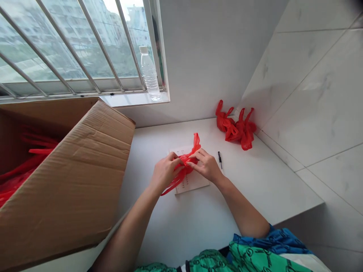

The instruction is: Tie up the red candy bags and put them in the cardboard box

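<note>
Between my two hands is a thin red plastic bag (185, 170), gathered at its middle. My left hand (166, 170) pinches it from the left, and strands of the bag hang down below those fingers. From the right, my right hand (206, 164) pinches the same bag with thumb and fingertips, and one loop sticks up above it. Just where the fingertips meet, the folds hide the detail. Beneath the bag lies a pale booklet (195, 185) with small print, partly covered by the hands. A black pen (220, 160) rests right of my right hand.
On the left stands an open cardboard box (70, 181) with red bags (22, 170) inside. Several bunched red bags (236, 126) lie at the back right corner of the white table (255, 185). A clear bottle (150, 75) stands on the windowsill by the barred window.
</note>
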A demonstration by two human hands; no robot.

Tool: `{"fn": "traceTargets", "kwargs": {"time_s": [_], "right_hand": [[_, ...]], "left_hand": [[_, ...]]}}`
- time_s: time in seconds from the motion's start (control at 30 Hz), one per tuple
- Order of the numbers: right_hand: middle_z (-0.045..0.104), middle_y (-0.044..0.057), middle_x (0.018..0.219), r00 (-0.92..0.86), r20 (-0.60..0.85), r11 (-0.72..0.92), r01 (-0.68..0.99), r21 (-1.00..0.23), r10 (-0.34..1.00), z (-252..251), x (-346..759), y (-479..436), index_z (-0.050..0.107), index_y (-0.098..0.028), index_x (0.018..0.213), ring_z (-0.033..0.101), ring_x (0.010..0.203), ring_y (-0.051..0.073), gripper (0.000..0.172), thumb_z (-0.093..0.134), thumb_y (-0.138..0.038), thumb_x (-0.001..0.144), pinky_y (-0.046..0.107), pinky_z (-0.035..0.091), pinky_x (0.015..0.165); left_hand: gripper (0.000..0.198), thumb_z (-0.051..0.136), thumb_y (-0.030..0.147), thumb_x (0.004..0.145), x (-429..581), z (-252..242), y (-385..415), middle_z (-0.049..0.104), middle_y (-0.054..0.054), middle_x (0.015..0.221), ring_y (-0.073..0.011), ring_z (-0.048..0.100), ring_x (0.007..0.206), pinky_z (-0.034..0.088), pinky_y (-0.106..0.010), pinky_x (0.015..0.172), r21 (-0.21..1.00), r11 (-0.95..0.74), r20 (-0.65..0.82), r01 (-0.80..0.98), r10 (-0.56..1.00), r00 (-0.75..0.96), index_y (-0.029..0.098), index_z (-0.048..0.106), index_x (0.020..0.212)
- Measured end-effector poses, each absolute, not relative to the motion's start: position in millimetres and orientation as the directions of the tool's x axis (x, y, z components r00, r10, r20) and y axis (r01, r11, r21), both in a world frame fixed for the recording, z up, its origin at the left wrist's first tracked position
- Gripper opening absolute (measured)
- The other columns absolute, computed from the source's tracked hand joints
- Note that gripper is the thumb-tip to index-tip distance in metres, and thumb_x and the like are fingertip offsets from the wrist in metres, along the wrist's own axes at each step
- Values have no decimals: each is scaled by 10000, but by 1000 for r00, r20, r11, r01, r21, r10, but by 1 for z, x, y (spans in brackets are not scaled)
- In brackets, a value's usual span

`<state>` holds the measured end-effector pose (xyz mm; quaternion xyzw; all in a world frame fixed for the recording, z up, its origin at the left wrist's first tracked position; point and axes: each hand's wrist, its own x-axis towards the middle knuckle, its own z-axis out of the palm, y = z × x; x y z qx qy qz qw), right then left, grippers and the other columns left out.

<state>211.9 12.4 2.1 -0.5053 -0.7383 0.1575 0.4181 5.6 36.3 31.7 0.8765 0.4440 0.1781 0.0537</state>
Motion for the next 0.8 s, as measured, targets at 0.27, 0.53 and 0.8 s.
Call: {"fn": "traceTargets", "kwargs": {"time_s": [0.27, 0.53, 0.8], "right_hand": [[625, 31, 876, -86, 505, 473, 514, -716, 859, 6, 233, 18, 728, -245, 925, 616, 782, 175, 179, 586, -344, 970, 283, 499, 688], [680, 27, 946, 43, 525, 370, 660, -654, 850, 9, 255, 21, 683, -238, 912, 602, 780, 185, 106, 592, -208, 867, 301, 471, 662], [734, 22, 943, -102, 540, 405, 778, -480, 836, 15, 231, 11, 695, -259, 1007, 572, 992, 265, 157, 611, -214, 882, 418, 424, 903]], "left_hand": [[236, 531, 374, 963, -23, 26, 44, 638, -6, 929, -107, 574, 656, 365, -239, 589, 398, -495, 402, 772, 851, 338, 222, 677, 858], [260, 551, 413, 945, -41, 37, 36, 605, -61, 1171, -125, 622, 762, 443, -244, 616, 546, -410, 501, 731, 859, 107, 213, 660, 1070], [148, 617, 321, 930, 0, 20, 27, 724, -59, 963, -240, 623, 898, 455, -343, 756, 192, -667, 409, 720, 721, 560, 229, 694, 1017]]}}
